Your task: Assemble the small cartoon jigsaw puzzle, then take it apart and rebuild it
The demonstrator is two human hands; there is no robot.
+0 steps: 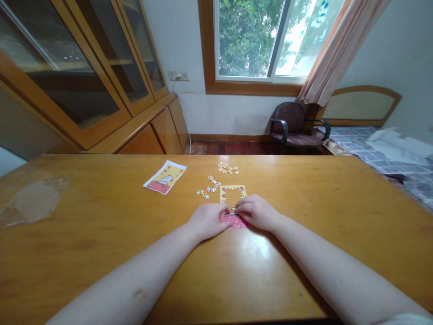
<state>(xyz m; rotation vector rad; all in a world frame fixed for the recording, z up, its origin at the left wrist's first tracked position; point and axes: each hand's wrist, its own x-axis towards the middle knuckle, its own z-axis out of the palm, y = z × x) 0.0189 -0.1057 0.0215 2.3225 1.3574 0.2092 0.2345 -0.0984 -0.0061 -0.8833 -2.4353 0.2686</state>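
Observation:
A partly assembled jigsaw puzzle (233, 221) lies flat on the table, with a pink lower part, a yellow border and a gap in its middle. My left hand (208, 221) rests at its left edge, thumb and fingers apart, the thumb on the pink part. From the right, my right hand (259, 212) reaches over the puzzle with its fingertips pinched at a small white puzzle piece (233, 209) by the gap's lower edge. The fingers partly cover that piece and the puzzle's right side. Loose white-patterned pieces (213, 184) lie beyond my left hand.
More loose yellowish pieces (228, 169) lie farther back. A printed picture sheet (165, 177) sits left of them on the wooden table (111, 234). Clear plastic wrap (34, 198) lies at the far left. Beyond the table stand a cabinet (135, 131) and an armchair (292, 122).

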